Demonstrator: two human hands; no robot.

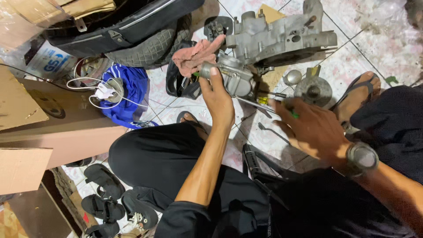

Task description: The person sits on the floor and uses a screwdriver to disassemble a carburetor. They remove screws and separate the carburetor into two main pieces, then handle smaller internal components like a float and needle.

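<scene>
My left hand (217, 94) reaches forward and grips a small grey metal carburettor-like part (235, 78), thumb on its end. The part sits just in front of a large grey engine casing (282, 39) on the tiled floor. A pink rag (196, 55) lies against the part's left side. My right hand (310, 128), a watch on its wrist, hovers low with fingers spread over a green-handled tool (293, 115). A yellow and black screwdriver (264, 100) lies just left of those fingers.
A round metal disc (313, 90) and a small domed cap (293, 77) lie by my sandalled right foot (359, 94). A tyre (150, 48), blue cloth (128, 94) and cardboard boxes (44, 128) crowd the left. Several sandals (103, 194) lie at the lower left.
</scene>
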